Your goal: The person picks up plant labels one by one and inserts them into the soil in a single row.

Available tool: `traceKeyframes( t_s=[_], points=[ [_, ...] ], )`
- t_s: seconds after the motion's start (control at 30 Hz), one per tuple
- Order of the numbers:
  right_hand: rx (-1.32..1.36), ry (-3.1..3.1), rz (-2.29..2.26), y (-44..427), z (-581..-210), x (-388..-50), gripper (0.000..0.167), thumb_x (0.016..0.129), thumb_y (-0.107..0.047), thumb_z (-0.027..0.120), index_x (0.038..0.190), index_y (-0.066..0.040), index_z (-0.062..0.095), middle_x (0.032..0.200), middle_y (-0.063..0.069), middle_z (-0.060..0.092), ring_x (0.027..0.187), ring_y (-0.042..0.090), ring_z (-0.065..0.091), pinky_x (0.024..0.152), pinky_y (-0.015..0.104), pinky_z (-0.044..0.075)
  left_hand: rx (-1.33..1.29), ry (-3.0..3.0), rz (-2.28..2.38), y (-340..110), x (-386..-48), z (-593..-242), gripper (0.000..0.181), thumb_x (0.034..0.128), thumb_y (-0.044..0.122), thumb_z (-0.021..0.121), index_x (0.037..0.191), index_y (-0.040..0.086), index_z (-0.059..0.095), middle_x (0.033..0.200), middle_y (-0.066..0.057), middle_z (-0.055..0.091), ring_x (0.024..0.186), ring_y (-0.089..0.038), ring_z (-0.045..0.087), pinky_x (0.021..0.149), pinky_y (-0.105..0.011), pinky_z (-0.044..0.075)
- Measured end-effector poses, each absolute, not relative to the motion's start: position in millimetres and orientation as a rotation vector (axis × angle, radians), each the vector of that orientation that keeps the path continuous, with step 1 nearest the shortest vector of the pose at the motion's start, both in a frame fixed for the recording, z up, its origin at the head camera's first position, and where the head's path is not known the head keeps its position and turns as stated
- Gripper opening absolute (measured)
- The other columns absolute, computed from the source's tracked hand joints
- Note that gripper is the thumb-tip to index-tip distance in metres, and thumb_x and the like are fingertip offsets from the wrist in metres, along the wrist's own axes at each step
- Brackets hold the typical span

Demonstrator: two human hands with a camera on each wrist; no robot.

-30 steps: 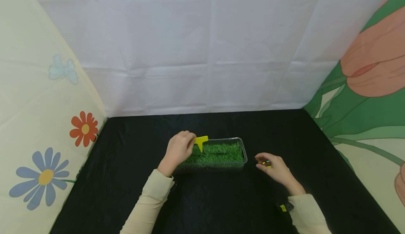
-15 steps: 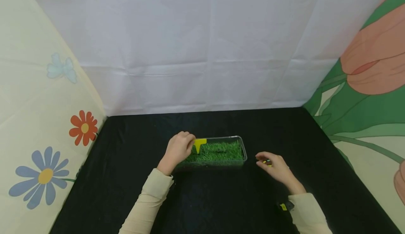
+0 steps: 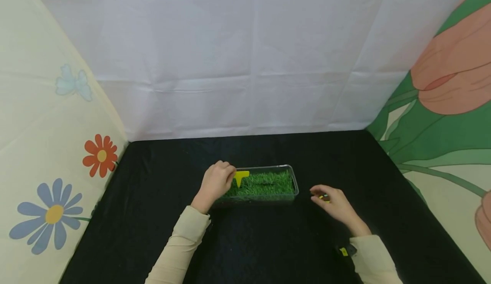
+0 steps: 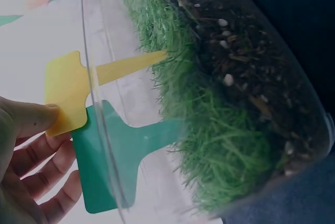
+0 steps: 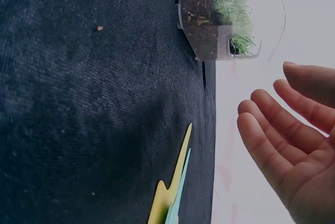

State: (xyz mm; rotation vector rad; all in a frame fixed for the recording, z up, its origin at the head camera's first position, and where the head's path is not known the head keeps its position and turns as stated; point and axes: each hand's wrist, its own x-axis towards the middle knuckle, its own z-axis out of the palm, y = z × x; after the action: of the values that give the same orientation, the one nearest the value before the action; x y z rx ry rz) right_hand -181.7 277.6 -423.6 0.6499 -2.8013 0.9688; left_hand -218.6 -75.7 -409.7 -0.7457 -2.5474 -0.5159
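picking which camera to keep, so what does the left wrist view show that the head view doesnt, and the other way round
Only left wrist: a green tag and pale specks in dark soil.
Only head: the right grip and printed red flower.
Both: the left grip holding a yellow tag, and grass in a clear container.
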Motion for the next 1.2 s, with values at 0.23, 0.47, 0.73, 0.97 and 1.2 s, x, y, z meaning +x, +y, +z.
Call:
traceKeyframes(
  t_s=[0.23, 0.47, 0.73, 0.97, 1.2],
  points=[
    [0.648, -2.797, 0.967, 276.7, -424.3, -180.4, 0.017, 0.081, 0.002, 0.064, 0.098, 0.003, 0.063, 0.090, 0.010, 0.064, 0.077, 0.016, 0.061, 0.063, 0.033, 0.052, -0.782, -2.514, -0.527, -76.5, -220.1, -413.1, 0.005, 0.0823, 0.007, 0.066, 0.081, 0.009, 0.070, 0.077, -0.002, 0.058, 0.066, -0.016, 0.049, 0.059, -0.026, 0.043],
    [0.626, -2.820, 0.970, 276.9, -425.3, -179.2, 0.018, 0.081, 0.001, 0.064, 0.099, 0.004, 0.062, 0.092, 0.012, 0.064, 0.079, 0.018, 0.061, 0.064, 0.034, 0.052, -0.806, -2.551, -0.540, -76.6, -223.6, -413.4, 0.005, 0.0810, 0.005, 0.067, 0.079, 0.009, 0.069, 0.075, -0.002, 0.057, 0.065, -0.015, 0.047, 0.059, -0.025, 0.043],
    [0.621, -2.819, 0.964, 276.4, -425.8, -178.0, 0.019, 0.081, 0.003, 0.064, 0.099, 0.005, 0.063, 0.093, 0.013, 0.065, 0.079, 0.022, 0.062, 0.062, 0.030, 0.052, -0.812, -2.640, -0.565, -74.5, -226.7, -410.5, 0.005, 0.0802, 0.004, 0.067, 0.078, 0.008, 0.067, 0.072, -0.002, 0.055, 0.064, -0.015, 0.047, 0.059, -0.026, 0.044],
    [0.637, -2.803, 0.994, 276.8, -427.4, -177.7, 0.018, 0.081, 0.003, 0.063, 0.098, 0.006, 0.062, 0.093, 0.014, 0.064, 0.078, 0.022, 0.062, 0.061, 0.031, 0.052, -0.785, -2.707, -0.546, -72.2, -226.9, -412.0, 0.005, 0.0815, 0.004, 0.066, 0.078, 0.008, 0.067, 0.071, -0.002, 0.053, 0.064, -0.015, 0.047, 0.058, -0.025, 0.044],
    [0.649, -2.799, 0.997, 276.8, -428.8, -177.6, 0.018, 0.081, 0.003, 0.063, 0.099, 0.006, 0.062, 0.092, 0.013, 0.064, 0.078, 0.020, 0.062, 0.061, 0.030, 0.052, -0.796, -2.715, -0.533, -71.4, -227.4, -414.0, 0.005, 0.0823, 0.005, 0.066, 0.080, 0.009, 0.068, 0.073, -0.001, 0.054, 0.066, -0.016, 0.049, 0.059, -0.026, 0.044]
  ],
)
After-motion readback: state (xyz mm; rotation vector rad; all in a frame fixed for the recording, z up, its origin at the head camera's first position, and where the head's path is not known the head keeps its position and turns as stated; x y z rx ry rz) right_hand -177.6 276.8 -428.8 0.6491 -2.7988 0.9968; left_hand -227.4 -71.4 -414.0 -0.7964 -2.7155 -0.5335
